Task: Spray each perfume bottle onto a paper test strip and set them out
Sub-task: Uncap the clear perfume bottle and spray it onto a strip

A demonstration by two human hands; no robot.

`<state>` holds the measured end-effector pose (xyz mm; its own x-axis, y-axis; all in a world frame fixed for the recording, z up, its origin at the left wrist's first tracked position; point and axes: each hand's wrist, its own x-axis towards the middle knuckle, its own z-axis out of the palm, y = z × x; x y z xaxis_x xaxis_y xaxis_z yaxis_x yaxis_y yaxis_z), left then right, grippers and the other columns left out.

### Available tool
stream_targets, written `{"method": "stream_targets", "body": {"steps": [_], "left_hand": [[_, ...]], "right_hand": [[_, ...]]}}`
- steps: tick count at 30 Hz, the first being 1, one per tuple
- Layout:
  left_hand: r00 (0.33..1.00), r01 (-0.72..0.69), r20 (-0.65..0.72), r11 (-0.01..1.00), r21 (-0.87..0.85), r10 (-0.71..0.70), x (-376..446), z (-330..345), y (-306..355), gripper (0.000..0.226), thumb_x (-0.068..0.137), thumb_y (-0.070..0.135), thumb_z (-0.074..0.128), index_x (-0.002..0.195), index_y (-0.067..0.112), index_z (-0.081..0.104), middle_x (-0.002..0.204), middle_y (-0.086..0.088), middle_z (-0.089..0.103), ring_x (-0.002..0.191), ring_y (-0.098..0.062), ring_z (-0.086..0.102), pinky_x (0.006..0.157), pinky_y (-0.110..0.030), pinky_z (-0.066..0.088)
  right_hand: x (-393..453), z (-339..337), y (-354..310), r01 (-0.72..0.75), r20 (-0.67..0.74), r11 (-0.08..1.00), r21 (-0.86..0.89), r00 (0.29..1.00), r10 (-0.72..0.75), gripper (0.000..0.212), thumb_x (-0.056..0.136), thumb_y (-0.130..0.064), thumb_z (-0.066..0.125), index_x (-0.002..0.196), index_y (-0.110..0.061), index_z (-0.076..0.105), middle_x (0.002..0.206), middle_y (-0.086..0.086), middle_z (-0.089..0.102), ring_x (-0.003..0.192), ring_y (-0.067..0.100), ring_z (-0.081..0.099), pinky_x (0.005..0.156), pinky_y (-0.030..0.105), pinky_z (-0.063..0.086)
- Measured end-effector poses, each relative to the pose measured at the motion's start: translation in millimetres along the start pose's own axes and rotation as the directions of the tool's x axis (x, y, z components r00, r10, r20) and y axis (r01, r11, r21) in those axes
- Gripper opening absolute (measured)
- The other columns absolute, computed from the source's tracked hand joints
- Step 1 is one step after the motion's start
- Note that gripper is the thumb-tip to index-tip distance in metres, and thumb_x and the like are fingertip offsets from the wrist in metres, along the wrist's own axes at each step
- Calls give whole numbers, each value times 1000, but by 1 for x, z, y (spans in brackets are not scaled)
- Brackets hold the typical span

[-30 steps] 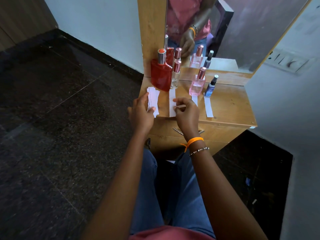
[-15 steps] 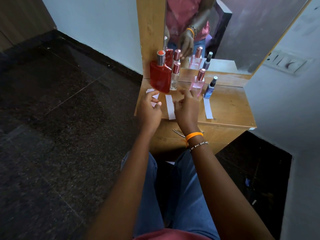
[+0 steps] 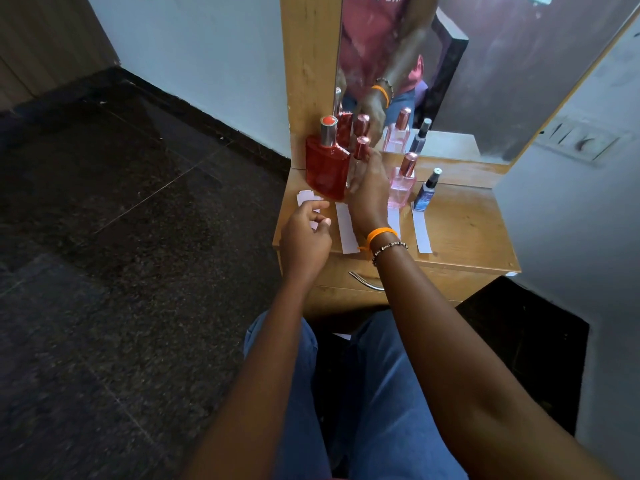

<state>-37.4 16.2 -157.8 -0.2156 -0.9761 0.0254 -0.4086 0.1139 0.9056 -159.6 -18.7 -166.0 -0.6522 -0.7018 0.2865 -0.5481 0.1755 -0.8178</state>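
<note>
Several perfume bottles stand in a row on a small wooden dresser top [image 3: 464,233]: a big red bottle [image 3: 325,169], a slim clear bottle with a rose cap [image 3: 361,148], a pink bottle [image 3: 401,183] and a small blue bottle [image 3: 426,192]. My right hand [image 3: 369,188] wraps around the slim clear bottle, hiding its body. My left hand [image 3: 304,233] pinches a small stack of paper strips [image 3: 306,199] at the dresser's left edge. Single white strips lie below the clear bottle [image 3: 347,228], the pink bottle [image 3: 394,221] and the blue bottle [image 3: 421,232].
A mirror [image 3: 450,64] in a wooden frame stands behind the bottles and reflects them. A drawer with a metal handle [image 3: 367,282] is under the top. A grey wall with a switch plate [image 3: 581,142] is on the right, dark floor [image 3: 121,254] on the left.
My right hand left the strip it laid below the clear bottle and reached forward onto that bottle. My left hand stayed at the left edge with the strip stack.
</note>
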Motion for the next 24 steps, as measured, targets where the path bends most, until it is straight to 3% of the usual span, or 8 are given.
{"method": "stream_targets", "body": {"steps": [1,3,8,11,15,18,21,24], "left_hand": [[1000,-4,-2,1000,-3,4,1,-1,0,32,90,8,55,120,19,59,103,3,60,92,-7,53,64,-9,35],[1000,-9,-4,1000,-7,9,2,-2,2,30,91,9,55,118,19,60,108,0,62,91,-6,52,64,-10,37],[1000,-23,-15,999,-31,23,1,-2,6,26,92,8,52,115,16,62,114,-2,62,102,-12,55,67,-10,38],[999,-50,-9,994,-97,50,0,0,7,27,95,10,46,115,16,63,120,0,61,111,-13,56,81,-16,45],[977,-51,178,944,-326,114,-2,0,13,33,97,21,44,128,21,54,130,1,56,120,-8,51,94,-12,41],[938,31,330,927,-374,102,-7,-2,14,31,97,24,45,127,25,53,116,12,60,107,-1,55,95,-21,43],[934,57,351,940,-336,69,-11,-2,11,31,97,25,46,127,27,53,101,19,60,91,0,59,98,-33,47],[936,20,339,950,-312,92,-14,0,9,31,97,28,45,127,26,54,102,17,60,96,-6,60,99,-41,47]], "right_hand": [[1,0,1,1,-9,1000,1,1000,-1,38,92,-11,47,130,-11,47,120,14,61,106,28,60,90,38,52],[1,0,2,6,-55,1000,-12,998,-7,39,90,-2,51,128,-11,48,114,12,64,100,24,62,85,38,54],[-16,-9,-4,18,-95,999,-45,995,-22,47,85,10,50,130,-6,47,121,13,60,108,23,57,88,28,50],[-38,-24,-8,-4,-113,999,-50,994,-1,52,83,11,48,133,-7,45,119,13,60,98,24,59,72,22,40],[-73,-43,-9,104,-13,994,16,995,-103,48,84,-1,61,130,-13,50,116,6,65,91,19,62,70,18,38],[-87,-55,-7,98,68,990,103,992,-105,39,83,-6,66,120,-14,58,101,-3,65,82,16,63,68,18,43],[-90,-63,-4,56,104,984,169,992,-75,39,79,-6,71,116,-15,62,93,-9,63,75,4,58,65,11,44],[-90,-65,0,29,151,980,198,987,-60,38,80,-7,71,117,-14,64,98,-5,64,83,13,63,73,21,52]]}}
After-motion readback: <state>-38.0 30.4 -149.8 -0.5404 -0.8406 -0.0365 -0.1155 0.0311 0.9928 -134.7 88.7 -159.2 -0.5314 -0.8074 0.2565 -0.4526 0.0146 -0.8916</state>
